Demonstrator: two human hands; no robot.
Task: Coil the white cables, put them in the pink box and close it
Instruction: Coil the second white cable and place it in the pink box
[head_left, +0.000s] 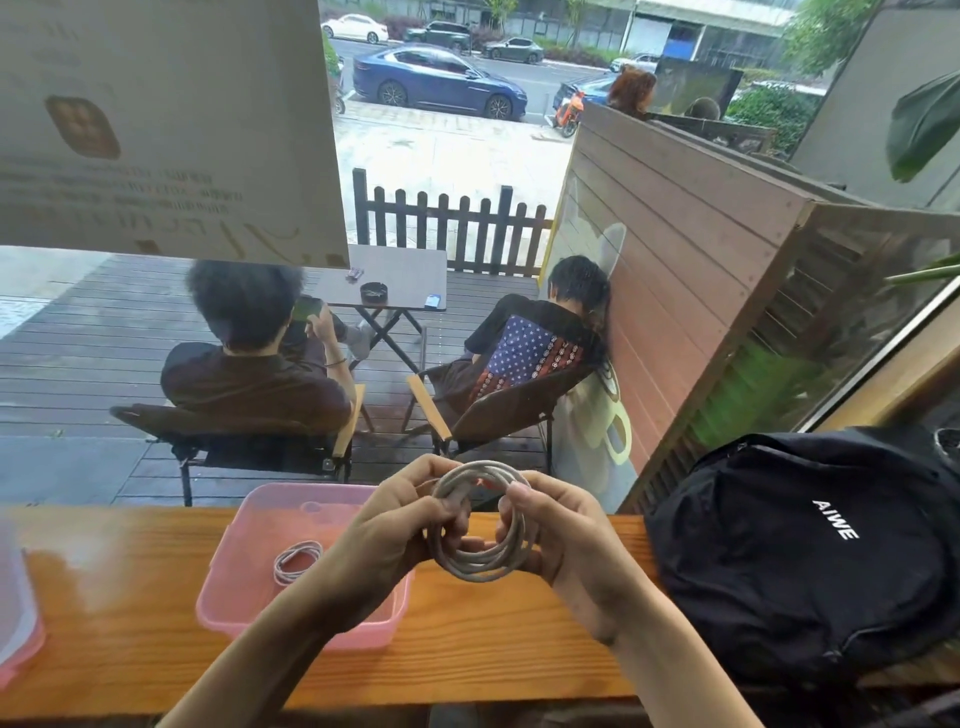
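A white cable (480, 564), wound into a round coil of several loops, hangs between both hands above the wooden counter. My left hand (397, 525) grips the coil's left side, and my right hand (558, 535) pinches its upper right with thumb and fingers. The open pink box (244, 582) stands on the counter just left of the hands. A second, smaller coiled white cable (296, 562) lies on its floor. The box's pink lid (15, 618) lies at the far left edge, only partly in view.
A black backpack (810, 551) fills the counter's right end, close to my right hand. The wooden counter (124, 582) runs along a window. Behind the glass, two people sit in chairs on a deck with their backs turned.
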